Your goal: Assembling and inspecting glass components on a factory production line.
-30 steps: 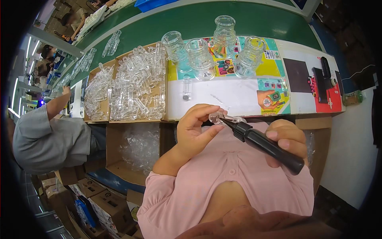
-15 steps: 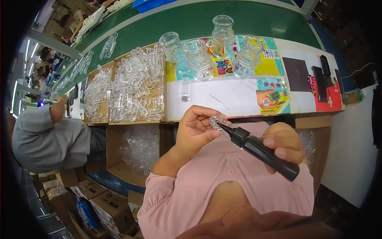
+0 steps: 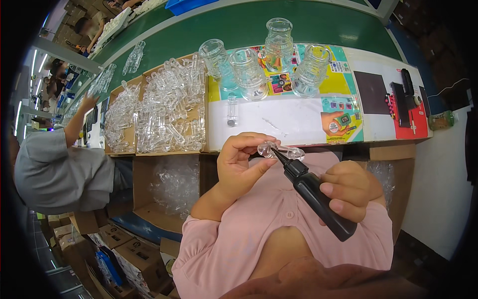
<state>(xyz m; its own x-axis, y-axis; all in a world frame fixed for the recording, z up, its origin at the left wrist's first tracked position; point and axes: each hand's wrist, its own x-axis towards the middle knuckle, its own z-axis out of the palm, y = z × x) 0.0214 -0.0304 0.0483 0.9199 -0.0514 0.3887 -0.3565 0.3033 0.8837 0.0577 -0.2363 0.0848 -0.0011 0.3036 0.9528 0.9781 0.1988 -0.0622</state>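
Note:
My left hand [image 3: 238,165] pinches one end of a clear plastic piece [image 3: 292,152] in front of my chest, its other end pointing right. My right hand [image 3: 352,189] is closed around a black squeeze bottle [image 3: 316,198] with a narrow pointed nozzle. The bottle is tilted, its tip at the held end of the clear piece; whether any liquid comes out is too small to tell. Beyond my hands, a small clear tube [image 3: 232,110] with a dark end and a thin clear sliver [image 3: 270,122] lie on the white work surface [image 3: 298,112].
Several clear ribbed jars [image 3: 249,74] stand at the back of the board. To the left, a cardboard box [image 3: 205,119] is heaped with clear plastic parts [image 3: 172,102]. A phone [image 3: 400,104] lies at the right. A person in grey [image 3: 64,172] works at the far left.
The clear piece has turned and now points sideways to the right. The bottle's rear has swung down and left, making it steeper. The co-worker's arm has reached farther forward.

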